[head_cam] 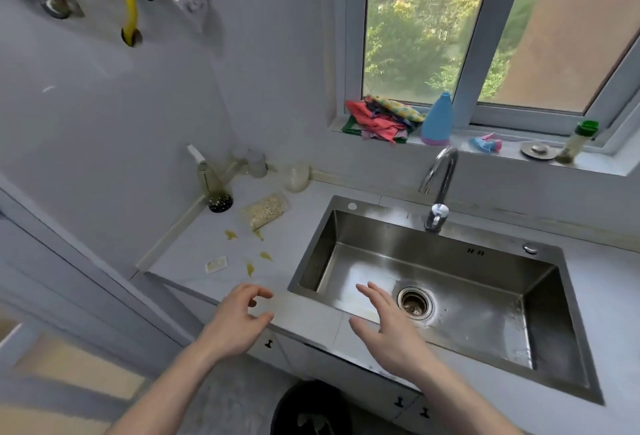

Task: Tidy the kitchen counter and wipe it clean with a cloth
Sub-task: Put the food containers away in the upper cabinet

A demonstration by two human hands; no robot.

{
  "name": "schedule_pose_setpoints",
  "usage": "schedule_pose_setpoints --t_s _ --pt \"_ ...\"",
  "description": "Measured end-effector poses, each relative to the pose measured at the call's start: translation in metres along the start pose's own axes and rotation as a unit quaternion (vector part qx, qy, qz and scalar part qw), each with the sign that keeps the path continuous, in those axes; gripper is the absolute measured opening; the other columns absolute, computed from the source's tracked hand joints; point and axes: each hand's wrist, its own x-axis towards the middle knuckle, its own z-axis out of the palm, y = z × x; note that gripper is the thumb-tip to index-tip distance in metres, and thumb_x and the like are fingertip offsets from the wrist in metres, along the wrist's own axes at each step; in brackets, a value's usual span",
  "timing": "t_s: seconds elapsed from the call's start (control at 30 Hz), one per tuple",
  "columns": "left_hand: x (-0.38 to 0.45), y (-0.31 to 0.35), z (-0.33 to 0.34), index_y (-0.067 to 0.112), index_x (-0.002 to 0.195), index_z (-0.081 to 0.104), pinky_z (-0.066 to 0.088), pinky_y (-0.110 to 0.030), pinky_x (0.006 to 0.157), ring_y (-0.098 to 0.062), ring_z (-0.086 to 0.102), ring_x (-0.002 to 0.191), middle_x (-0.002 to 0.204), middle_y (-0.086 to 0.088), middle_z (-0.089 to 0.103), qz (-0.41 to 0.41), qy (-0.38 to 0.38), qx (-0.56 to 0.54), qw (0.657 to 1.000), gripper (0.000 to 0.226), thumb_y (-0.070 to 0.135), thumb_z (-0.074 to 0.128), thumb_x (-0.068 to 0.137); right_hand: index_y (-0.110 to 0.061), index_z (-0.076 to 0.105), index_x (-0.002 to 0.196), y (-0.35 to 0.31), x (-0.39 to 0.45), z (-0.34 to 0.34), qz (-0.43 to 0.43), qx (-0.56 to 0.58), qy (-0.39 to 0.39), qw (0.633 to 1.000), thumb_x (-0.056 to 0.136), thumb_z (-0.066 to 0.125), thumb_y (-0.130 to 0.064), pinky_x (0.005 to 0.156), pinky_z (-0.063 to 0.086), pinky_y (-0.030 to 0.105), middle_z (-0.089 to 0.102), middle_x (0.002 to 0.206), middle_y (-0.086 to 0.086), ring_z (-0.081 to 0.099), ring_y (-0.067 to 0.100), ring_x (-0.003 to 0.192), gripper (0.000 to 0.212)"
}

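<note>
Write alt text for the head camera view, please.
Two empty hands, left hand and right hand, hover over a counter edge beside a steel sink. Yellow spills, a small packet and a tipped jar lie left; cloths sit on the windowsill.

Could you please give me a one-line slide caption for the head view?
Both empty hands, left hand and right hand, hover at the sink beside yellow spills.

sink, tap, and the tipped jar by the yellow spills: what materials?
Sink: looks like brushed stainless steel, grey satin sheen with soft reflections. Tap: polished chrome-like metal, with bright mirror highlights on its curved neck. Tipped jar: clear, its pale grainy contents show through the wall; glass or plastic cannot be told from this view.
</note>
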Motion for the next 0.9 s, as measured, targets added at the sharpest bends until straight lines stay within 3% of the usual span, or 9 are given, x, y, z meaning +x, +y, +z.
schedule_pose_setpoints --t_s 0.07,0.27,0.53,0.7,0.9 --pt "0.000 -0.017 -0.008 0.037 0.114 0.060 0.040 -0.012 0.079 -0.004 0.055 0.108 0.123 0.015 0.051 -0.006 -0.009 0.003 1.000 0.025 0.034 0.067 0.090 -0.043 0.029 0.151 -0.008 -0.001 0.015 0.013 -0.002 -0.005 1.000 0.097 0.054 -0.046 0.118 0.019 0.025 0.016 0.161 -0.021 0.016 -0.001 0.148 0.059" --pt "0.019 -0.050 -0.037 0.039 0.117 0.059 0.049 -0.032 0.094 -0.003 0.057 0.108 0.127 0.014 0.053 -0.020 0.000 -0.009 1.000 0.031 0.037 0.068 0.088 -0.045 0.027 0.150 -0.030 0.022 0.036 0.013 -0.010 -0.003 1.000 0.096 0.054 -0.048 0.118 0.020 0.026 0.016 0.162 -0.020 0.018 0.001 0.148 0.060" --pt "0.051 -0.054 -0.058 0.037 0.122 0.057 0.050 -0.032 0.091 -0.005 0.058 0.107 0.128 0.013 0.054 -0.053 0.024 -0.037 0.998 0.037 0.032 0.071 0.088 -0.043 0.025 0.152 -0.045 0.067 0.025 -0.007 -0.023 -0.022 0.999 0.097 0.052 -0.048 0.117 0.026 0.026 0.015 0.162 -0.019 0.024 0.004 0.146 0.061" --pt "0.088 -0.073 -0.082 0.028 0.131 0.055 0.047 -0.024 0.075 -0.006 0.060 0.104 0.130 0.009 0.054 -0.097 0.046 -0.074 0.992 0.044 0.030 0.072 0.089 -0.045 0.026 0.151 -0.040 0.076 0.028 -0.002 -0.022 -0.005 1.000 0.096 0.052 -0.050 0.119 0.020 0.026 0.018 0.161 -0.021 0.017 0.001 0.148 0.061" --pt "0.160 -0.101 -0.117 0.015 0.142 0.047 0.046 -0.036 0.089 -0.018 0.060 0.104 0.140 -0.001 0.049 -0.154 0.083 -0.130 0.976 0.062 0.023 0.075 0.087 -0.047 0.025 0.150 -0.040 0.085 0.024 0.032 -0.030 0.034 0.998 0.096 0.053 -0.050 0.116 0.023 0.022 0.021 0.159 -0.024 0.023 -0.001 0.145 0.061"
